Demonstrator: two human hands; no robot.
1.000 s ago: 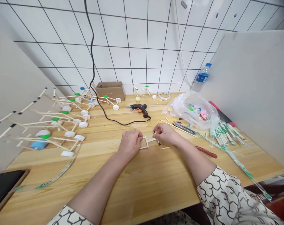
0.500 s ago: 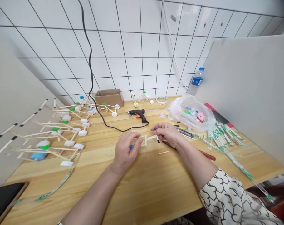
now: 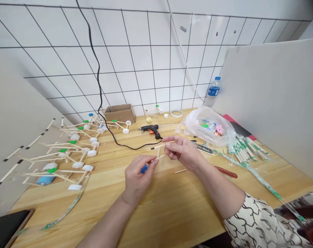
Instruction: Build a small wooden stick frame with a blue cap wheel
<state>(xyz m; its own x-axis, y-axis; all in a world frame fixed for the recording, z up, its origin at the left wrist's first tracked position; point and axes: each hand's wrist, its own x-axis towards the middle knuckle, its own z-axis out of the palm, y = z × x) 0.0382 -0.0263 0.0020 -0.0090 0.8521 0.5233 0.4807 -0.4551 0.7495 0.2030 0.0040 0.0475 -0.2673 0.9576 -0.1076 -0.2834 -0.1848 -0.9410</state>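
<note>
Between my hands is a small frame of joined wooden sticks [image 3: 159, 151], with a black tip on one stick. My left hand [image 3: 139, 175] pinches one end of it between thumb and fingertips. A blue piece [image 3: 144, 168], perhaps a bottle cap, shows under the left fingers. My right hand [image 3: 182, 151] has its thumb and fingers closed on the stick with the black tip; part of that stick is hidden. A short loose stick [image 3: 180, 171] lies on the table below the right hand. Pliers with red handles [image 3: 225, 172] are partly covered by my right forearm.
A black glue gun [image 3: 151, 129] with its cable lies behind my hands. Stick cars with white wheels [image 3: 77, 165] crowd the left side. On the right are a plastic bag of coloured pieces [image 3: 210, 125], scissors [image 3: 204, 148] and wrapped sticks [image 3: 244, 150]. A cardboard box [image 3: 120, 113] stands behind.
The stick frame has turned between my hands, and its black tip now points left. My right hand has closed in toward the left one. The camera view has tilted upward slightly.
</note>
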